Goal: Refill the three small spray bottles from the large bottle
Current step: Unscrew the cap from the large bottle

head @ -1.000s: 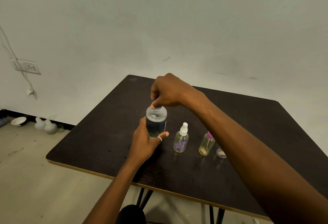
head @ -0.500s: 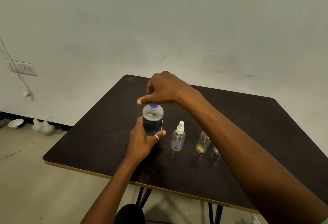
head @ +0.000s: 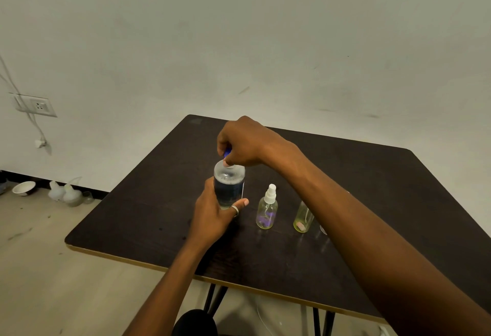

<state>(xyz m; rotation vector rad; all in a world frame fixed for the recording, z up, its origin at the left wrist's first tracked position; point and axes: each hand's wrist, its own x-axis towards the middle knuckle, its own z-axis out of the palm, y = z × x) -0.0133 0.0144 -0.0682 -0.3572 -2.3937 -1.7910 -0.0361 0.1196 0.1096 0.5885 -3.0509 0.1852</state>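
Clasping the large bottle (head: pixel 229 186) (upright) is the left hand (head: pixel 212 216); the right hand (head: pixel 247 141) seemingly pinches its cap (head: pixel 227 153).

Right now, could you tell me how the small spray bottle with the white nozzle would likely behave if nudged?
The white-nozzle spray bottle looks mostly empty, so it is probably light. It stands tall on a narrow base on the smooth table, so it may tip or slide easily. Its round body would likely roll once down.
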